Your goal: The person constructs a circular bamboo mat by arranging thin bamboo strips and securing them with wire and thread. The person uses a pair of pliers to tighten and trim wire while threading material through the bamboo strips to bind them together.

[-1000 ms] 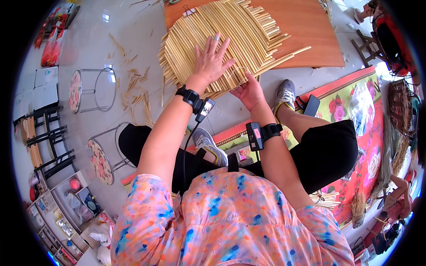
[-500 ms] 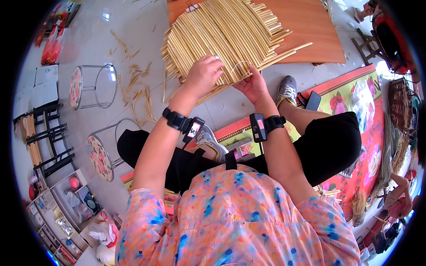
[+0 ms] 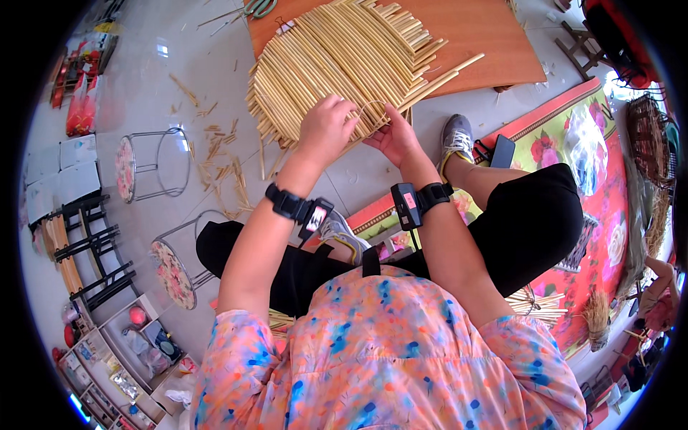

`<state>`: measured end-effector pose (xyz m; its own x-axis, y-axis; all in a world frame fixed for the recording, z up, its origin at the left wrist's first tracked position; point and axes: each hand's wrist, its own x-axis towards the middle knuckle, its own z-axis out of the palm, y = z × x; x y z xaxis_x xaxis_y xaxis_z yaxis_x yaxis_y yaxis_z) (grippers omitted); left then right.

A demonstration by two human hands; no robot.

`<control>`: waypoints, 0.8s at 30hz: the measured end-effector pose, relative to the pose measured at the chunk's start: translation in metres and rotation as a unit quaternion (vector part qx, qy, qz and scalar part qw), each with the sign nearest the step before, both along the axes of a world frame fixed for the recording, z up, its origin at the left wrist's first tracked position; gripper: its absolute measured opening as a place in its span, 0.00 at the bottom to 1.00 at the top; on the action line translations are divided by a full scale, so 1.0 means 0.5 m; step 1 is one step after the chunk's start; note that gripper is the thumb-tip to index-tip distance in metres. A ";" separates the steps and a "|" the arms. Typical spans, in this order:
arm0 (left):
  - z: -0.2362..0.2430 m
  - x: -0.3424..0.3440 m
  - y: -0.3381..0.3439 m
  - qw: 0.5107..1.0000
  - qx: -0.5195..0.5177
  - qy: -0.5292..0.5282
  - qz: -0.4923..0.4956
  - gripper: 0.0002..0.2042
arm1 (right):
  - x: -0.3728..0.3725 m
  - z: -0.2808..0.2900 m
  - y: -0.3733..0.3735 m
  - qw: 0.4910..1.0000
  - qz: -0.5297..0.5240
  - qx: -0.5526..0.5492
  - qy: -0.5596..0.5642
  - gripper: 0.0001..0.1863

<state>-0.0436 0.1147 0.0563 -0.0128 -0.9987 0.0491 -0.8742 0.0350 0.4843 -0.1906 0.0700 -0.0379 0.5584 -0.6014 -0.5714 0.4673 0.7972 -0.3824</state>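
A rounded panel of straw-coloured stalks [image 3: 326,68], laid side by side, lies before me on an orange-brown board [image 3: 494,43]. Stalk ends stick out unevenly at its right side, a few much longer. My left hand [image 3: 326,132] is over the near edge with curled fingers; what its fingertips hold is too small to make out. Close on its right, my right hand [image 3: 396,140] grips the near edge of the panel, thumb uppermost and fingers lower. A thin pale strand [image 3: 373,102] arches between the two hands. A clip [image 3: 285,27] sits on the panel's far left edge.
Green-handled scissors [image 3: 260,7] lie at the board's far left corner. Straw offcuts [image 3: 233,179] litter the floor, beside two floral stools [image 3: 125,168]. A phone [image 3: 504,152] lies on the flowered mat [image 3: 545,150] at right. Another person's arm [image 3: 659,287] shows at far right.
The view has shifted a little, bringing the scissors into sight. Both hands stay at the panel's near edge, and the pale strand's loop now looks flatter.
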 end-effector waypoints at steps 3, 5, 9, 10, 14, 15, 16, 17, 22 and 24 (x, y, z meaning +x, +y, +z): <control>-0.005 -0.008 0.061 0.992 -0.051 -0.112 -0.003 0.28 | 0.001 0.008 0.000 1.000 -0.005 -0.001 0.005 0.24; -0.025 -0.028 0.089 0.987 -0.008 -0.159 0.021 0.37 | 0.002 0.007 -0.002 1.000 -0.006 0.008 0.018 0.23; -0.064 -0.046 0.095 0.979 0.031 -0.195 0.057 0.46 | -0.001 0.014 -0.006 1.000 0.002 0.014 0.027 0.22; -0.073 -0.050 0.091 0.975 0.027 -0.210 0.067 0.45 | -0.002 0.015 -0.007 0.999 0.006 0.014 0.037 0.22; -0.113 -0.041 0.086 0.961 -0.001 -0.256 0.108 0.38 | 0.005 0.029 -0.012 0.997 0.021 0.012 0.068 0.21; -0.124 -0.040 0.084 0.962 0.000 -0.251 0.104 0.36 | 0.006 0.021 -0.016 0.997 0.019 0.005 0.080 0.21; -0.123 -0.039 0.081 0.963 0.000 -0.249 0.102 0.34 | 0.007 0.010 -0.017 0.996 0.018 -0.004 0.090 0.21; -0.122 -0.040 0.080 0.964 0.000 -0.248 0.101 0.29 | 0.009 0.000 -0.018 0.995 0.018 -0.012 0.100 0.21; -0.111 -0.035 0.080 0.964 0.006 -0.248 0.096 0.28 | 0.014 -0.029 -0.019 0.996 0.008 -0.029 0.088 0.20; -0.112 -0.033 0.085 0.964 0.004 -0.248 0.092 0.28 | 0.012 -0.026 -0.011 0.996 0.004 -0.036 0.085 0.20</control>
<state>-0.0600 0.1570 0.0003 0.1436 -0.9868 0.0753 -0.9896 -0.1437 0.0043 -0.1846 0.0647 -0.0509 0.4623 -0.6408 -0.6130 0.3847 0.7677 -0.5124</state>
